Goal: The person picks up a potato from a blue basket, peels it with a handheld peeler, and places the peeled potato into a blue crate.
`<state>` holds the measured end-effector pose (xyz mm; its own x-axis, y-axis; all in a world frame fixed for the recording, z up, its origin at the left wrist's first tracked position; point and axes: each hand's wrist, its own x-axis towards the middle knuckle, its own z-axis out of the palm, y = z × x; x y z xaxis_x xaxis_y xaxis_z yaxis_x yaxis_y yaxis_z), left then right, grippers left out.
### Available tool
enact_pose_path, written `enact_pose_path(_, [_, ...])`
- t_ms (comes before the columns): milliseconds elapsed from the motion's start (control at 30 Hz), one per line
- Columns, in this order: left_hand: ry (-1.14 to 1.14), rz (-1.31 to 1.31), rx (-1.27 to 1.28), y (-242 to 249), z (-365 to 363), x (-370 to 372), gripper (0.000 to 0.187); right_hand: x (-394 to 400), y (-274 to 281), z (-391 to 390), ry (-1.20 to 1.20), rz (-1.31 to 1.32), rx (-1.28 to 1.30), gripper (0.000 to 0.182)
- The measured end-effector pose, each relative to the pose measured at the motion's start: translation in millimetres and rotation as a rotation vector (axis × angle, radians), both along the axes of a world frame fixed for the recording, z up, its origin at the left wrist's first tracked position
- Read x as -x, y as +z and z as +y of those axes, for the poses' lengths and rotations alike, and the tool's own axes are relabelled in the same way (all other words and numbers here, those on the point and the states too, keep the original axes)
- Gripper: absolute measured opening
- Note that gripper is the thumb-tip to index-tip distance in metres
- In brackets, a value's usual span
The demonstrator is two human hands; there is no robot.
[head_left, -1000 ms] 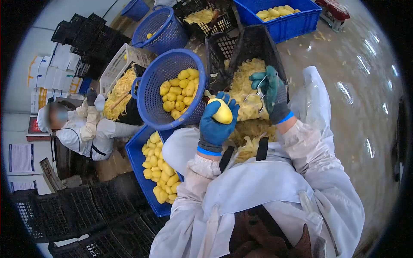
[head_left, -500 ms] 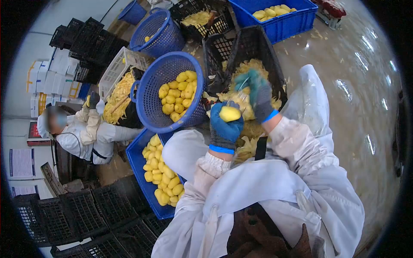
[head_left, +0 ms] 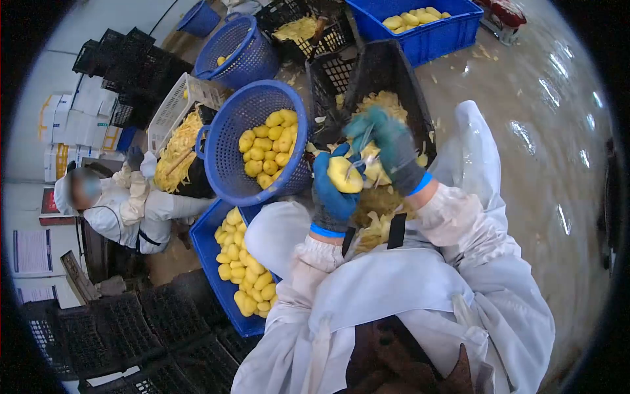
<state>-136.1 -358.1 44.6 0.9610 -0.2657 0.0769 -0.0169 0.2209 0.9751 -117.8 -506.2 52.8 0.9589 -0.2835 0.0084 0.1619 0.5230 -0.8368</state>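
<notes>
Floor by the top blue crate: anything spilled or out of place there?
Yes: a few pale scraps lie loose on the floor beside the top blue crate, outside any container, so they look dropped.

glossy floor [head_left: 525,217], pale wall [head_left: 23,197]

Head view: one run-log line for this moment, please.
left hand: holding potato | right hand: gripping metal tool, blurred | nearest round basket: potatoes inside
</notes>
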Motion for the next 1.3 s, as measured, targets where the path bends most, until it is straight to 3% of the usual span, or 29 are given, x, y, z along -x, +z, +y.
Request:
enact_pose_path(33, [-0.018, -0.156, -0.152, -3, -1, -1, 0.033, 7, 11, 5, -0.021, -0.089, 0.317, 0.041])
enact_pose_path(167, [-0.023, -0.189, -0.326, -6, 11, -10, 0.035, -22, -12, -25, -0.059, 0.018, 0.029, 0.038])
enact_pose_path(233, [-0.004, -0.146, -0.316, -2, 13, -6, 0.036, -8, -2, 5, -0.002, -0.100, 0.203, 0.037])
enact_pose_path(300, [-0.032, 0.020, -0.154, 11, 3, -5, 0.037, -12, 1, 10, 0.095, -0.054, 0.109, 0.040])
enact_pose_path(367, [-0.142, 0.590, 0.423, 25, 9, -6, 0.039, -30, -12, -20, -0.078, -0.009, -0.052, 0.042])
enact_pose_path(400, [-0.132, 0.645, 0.493, 23, 12, -10, 0.040, -34, -7, -24, -0.156, 0.016, -0.138, 0.044])
enact_pose_path(467, [-0.112, 0.767, 0.639, 11, 16, -11, 0.045, -16, -3, -12, -0.038, -0.032, -0.071, 0.045])
enact_pose_path(500, [-0.131, 0.327, 0.257, 4, 10, -9, 0.044, -11, 1, -1, 0.013, -0.039, -0.089, 0.045])
enact_pose_path(533, [-0.004, -0.074, -0.134, -4, 3, -8, 0.043, -7, 7, 10, 0.062, -0.048, -0.107, 0.045])
enact_pose_path(567, [-0.047, 0.019, -0.031, -13, 5, -10, 0.043, 0, 16, 19, -0.008, -0.043, 0.079, 0.044])
enact_pose_path(633, [0.010, -0.332, -0.401, -10, 7, -5, 0.045, -12, -4, 11, -0.061, -0.052, 0.016, 0.044])
enact_pose_path(700, [-0.057, 0.235, 0.361, 4, 6, 3, 0.047, -27, -8, -2, -0.149, -0.049, 0.056, 0.045])
enact_pose_path(800, [-0.201, 0.180, 0.442, 18, 7, -1, 0.049, -15, 2, 14, 0.166, 0.003, -0.132, 0.043])
enact_pose_path(833, [-0.113, -0.182, -0.033, 6, 10, -8, 0.049, -25, -5, 13, 0.216, -0.006, -0.089, 0.042])
enact_pose_path(867, [-0.003, -0.522, -0.529, -5, 14, -12, 0.049, -41, -14, 3, 0.049, -0.083, -0.032, 0.044])
enact_pose_path(933, [-0.053, -0.086, -0.029, 3, 11, -2, 0.048, -54, -10, -19, -0.090, 0.052, -0.135, 0.043])
enact_pose_path(1000, [0.053, -0.609, -0.645, 16, 29, -17, 0.053, -50, -3, 0, 0.219, -0.057, -0.099, 0.040])
enact_pose_path(1033, [0.015, -0.408, -0.608, 19, 31, -17, 0.056, -42, -16, 16, 0.210, -0.056, 0.095, 0.038])
enact_pose_path(1133, [0.028, -0.396, -0.411, 15, 54, -25, 0.032, -79, -21, -8, 0.146, -0.023, -0.005, 0.038])
enact_pose_path(1200, [0.108, 0.057, 0.002, 10, 118, -42, 0.030, -94, -12, -42, 0.011, 0.044, -0.013, 0.036])
enact_pose_path(1267, [0.379, -0.067, -0.260, 42, 200, -44, 0.026, -95, 10, -56, -0.025, 0.060, 0.031, 0.036])
enact_pose_path(1300, [0.453, -0.486, -0.964, 40, 258, -37, 0.025, -87, 24, -58, -0.040, 0.069, 0.076, 0.036])
